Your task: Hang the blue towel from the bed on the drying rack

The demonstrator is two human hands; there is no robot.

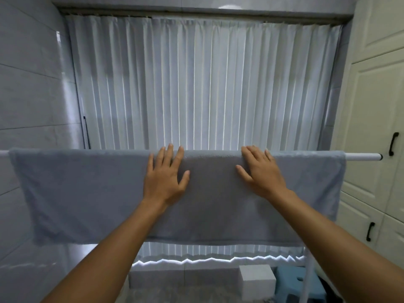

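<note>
The blue towel (87, 189) hangs spread out over the white top bar of the drying rack (363, 156), covering nearly the whole bar. My left hand (165, 178) lies flat on the towel's front just below the bar, fingers apart. My right hand (260, 171) rests flat on the towel to the right of it, fingertips at the bar. Neither hand grips the cloth. The bed is out of view.
White pleated curtains (205, 84) hang behind the rack. A cream cupboard (376, 106) with black handles stands at the right, a tiled wall at the left. On the floor below sit a white box (256, 281) and a blue stool (293, 283); the rack's white upright (306, 278) runs down at the right.
</note>
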